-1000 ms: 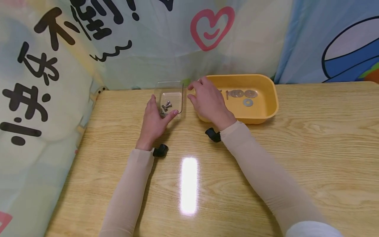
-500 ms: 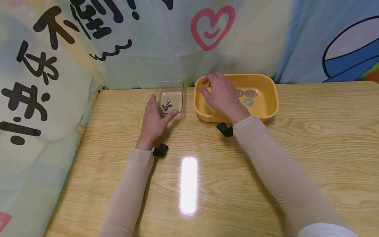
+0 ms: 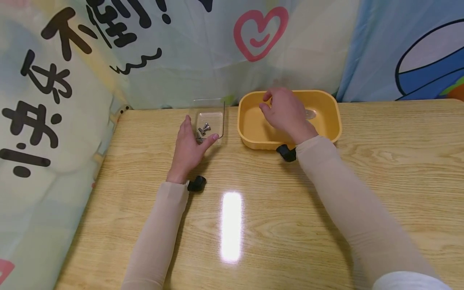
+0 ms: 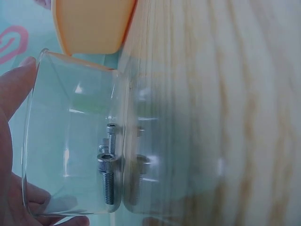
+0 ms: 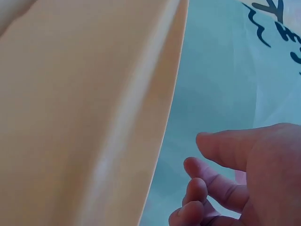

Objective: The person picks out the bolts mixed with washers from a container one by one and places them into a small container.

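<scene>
My left hand [image 3: 189, 151] holds a clear plastic box [image 3: 214, 117], thumb on one side and fingers on the other. In the left wrist view, the thumb [image 4: 18, 87] lies at the rim of this box [image 4: 75, 89]. Several socket-head screws [image 4: 107, 181] rest on its bottom. My right hand [image 3: 288, 114] is over the yellow bin [image 3: 253, 143], back upward, fingers loosely bent. Between its thumb and fingertips there is a gap with nothing in it, as the right wrist view shows. One washer [image 3: 310, 114] shows beside that hand, which hides the other small parts.
A printed cloth [image 3: 203, 64] hangs along the back and left edges of the wooden table [image 3: 290, 225]. The bin stands right of the box with a narrow gap between them. Each wrist wears a small black camera [image 3: 197, 184].
My right hand has moved right, from the gap beside the clear box to over the yellow bin, covering most of the washers. My left hand and the box have stayed in place.
</scene>
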The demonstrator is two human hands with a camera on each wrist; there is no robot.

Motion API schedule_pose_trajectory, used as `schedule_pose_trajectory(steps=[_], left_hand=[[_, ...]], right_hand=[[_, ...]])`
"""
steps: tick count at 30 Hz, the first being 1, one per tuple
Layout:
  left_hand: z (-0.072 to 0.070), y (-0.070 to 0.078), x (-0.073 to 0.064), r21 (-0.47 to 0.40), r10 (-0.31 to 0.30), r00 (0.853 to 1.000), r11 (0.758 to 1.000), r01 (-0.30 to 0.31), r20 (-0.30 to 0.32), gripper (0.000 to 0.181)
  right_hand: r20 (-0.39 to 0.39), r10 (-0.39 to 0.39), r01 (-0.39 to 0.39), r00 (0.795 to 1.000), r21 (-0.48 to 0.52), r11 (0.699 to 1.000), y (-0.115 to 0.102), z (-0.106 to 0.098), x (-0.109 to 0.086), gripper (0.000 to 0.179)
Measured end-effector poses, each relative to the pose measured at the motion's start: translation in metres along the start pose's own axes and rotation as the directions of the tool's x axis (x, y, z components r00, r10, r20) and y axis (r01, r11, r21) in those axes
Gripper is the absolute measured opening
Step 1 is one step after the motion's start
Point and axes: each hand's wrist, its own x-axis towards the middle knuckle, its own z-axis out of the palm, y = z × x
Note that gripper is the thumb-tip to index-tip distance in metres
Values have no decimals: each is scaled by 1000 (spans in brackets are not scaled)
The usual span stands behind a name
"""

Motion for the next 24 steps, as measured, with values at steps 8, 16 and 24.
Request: schedule_pose_trajectory(steps=[8,16,24], left_hand=[[0,0,1,5,7,1000,1000,-7,-8,111],[0,0,1,12,5,1000,1000,-5,-17,111],[1,-1,1,8,10,1000,1000,-10,-14,111]], right_hand=[[3,14,-14,1000,-37,999,11,-8,6,35],[67,-3,8,998,-65,998,16,-17,11,33],[111,22,-13,994,-79,997,18,-25,16,38]])
